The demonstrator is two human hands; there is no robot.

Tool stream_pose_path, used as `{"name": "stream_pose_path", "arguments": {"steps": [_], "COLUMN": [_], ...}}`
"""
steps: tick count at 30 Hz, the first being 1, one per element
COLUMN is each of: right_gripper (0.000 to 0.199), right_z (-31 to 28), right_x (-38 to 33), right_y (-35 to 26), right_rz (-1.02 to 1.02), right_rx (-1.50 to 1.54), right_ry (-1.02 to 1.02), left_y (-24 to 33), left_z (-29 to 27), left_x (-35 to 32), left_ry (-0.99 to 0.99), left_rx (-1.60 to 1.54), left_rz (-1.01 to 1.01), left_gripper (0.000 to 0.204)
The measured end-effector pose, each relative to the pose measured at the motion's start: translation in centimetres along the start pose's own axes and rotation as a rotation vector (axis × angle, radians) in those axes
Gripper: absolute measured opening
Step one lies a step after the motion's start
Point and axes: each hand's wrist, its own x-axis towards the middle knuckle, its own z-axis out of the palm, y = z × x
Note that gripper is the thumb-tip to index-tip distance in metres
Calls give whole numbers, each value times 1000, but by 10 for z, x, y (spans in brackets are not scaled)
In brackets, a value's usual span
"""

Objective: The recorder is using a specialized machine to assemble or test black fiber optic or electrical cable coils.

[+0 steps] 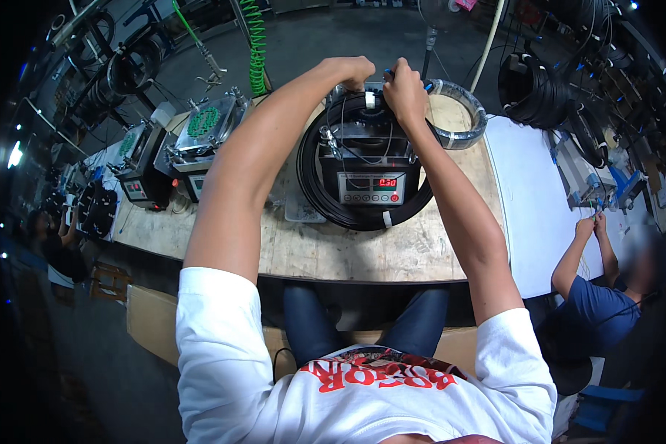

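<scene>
Both my arms reach over a black box-shaped machine (375,166) with a lit red display and a row of buttons. A coil of black cable (308,177) rings the machine, tied with white tape. Beyond its far side my left hand (358,72) is bent down with curled fingers; what they hold is hidden. Just to its right, my right hand (405,90) is closed, with a small blue piece showing at its fingertips. What that piece belongs to is too small to tell. Thin cable hangs in a loop below the hands, over the machine's front.
A wrapped cable ring (477,118) lies right of the machine. Two similar machines stand at left, one topped by a plate (206,123) with a green ring pattern. A green coiled hose (255,48) hangs behind. At right, a co-worker in a blue shirt (596,314) handles thin wires.
</scene>
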Motion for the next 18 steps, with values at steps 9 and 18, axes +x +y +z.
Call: {"name": "stream_pose_path", "arguments": {"steps": [9,18], "right_gripper": [26,24], "right_z": [1,-2], "right_x": [1,14], "right_y": [7,46], "right_rz": [-1,110], "right_rx": [6,408], "right_ry": [-41,30], "left_y": [3,5], "left_z": [-15,10], "left_x": [-28,-118], "left_ry": [30,491], "left_rx": [-266,-773], "left_rz": [-48,-187], "left_gripper": [27,24]}}
